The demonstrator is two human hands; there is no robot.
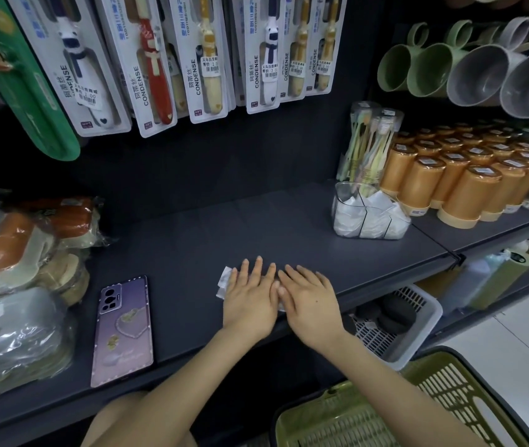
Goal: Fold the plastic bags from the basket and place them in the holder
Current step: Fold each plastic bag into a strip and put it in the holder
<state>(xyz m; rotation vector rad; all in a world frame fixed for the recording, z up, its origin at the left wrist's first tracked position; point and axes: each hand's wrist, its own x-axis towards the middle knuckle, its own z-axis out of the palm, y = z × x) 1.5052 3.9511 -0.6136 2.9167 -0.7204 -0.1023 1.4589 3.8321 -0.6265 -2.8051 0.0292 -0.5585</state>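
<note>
A white plastic bag lies flat on the dark shelf near its front edge. My left hand and my right hand press on it side by side with straight fingers, covering most of it; only its left end shows. A clear holder with several folded white bags inside stands at the back right of the shelf. The green basket sits below at the lower right, and no bags are visible in it.
A purple phone lies on the shelf to the left of my hands. Wrapped goods pile up at the far left. Toothbrush packs hang above. Orange cups stand right of the holder. A white basket sits on the lower shelf.
</note>
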